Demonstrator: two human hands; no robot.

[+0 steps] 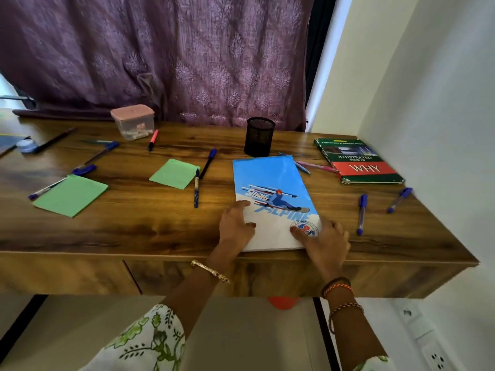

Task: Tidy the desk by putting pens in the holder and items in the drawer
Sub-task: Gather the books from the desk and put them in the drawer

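Note:
A blue notebook (270, 183) with a skier on its cover lies at the desk's front edge. My left hand (235, 226) rests on its near left corner and my right hand (325, 241) on its near right corner, fingers spread on the cover. Behind the notebook stands an empty black mesh pen holder (259, 136). Several blue pens lie scattered: one (197, 188) left of the notebook, one (361, 214) to its right, another (399, 200) further right. A red marker (153, 140) lies near the back. The closed drawer front (187, 277) sits below the desk edge.
Two green paper pads (71, 195) (174, 173) lie at the left. A clear box with a pink lid (133, 121) stands at the back, a green and red book (359, 160) at the back right. A wall bounds the right side, a purple curtain (160, 54) the back.

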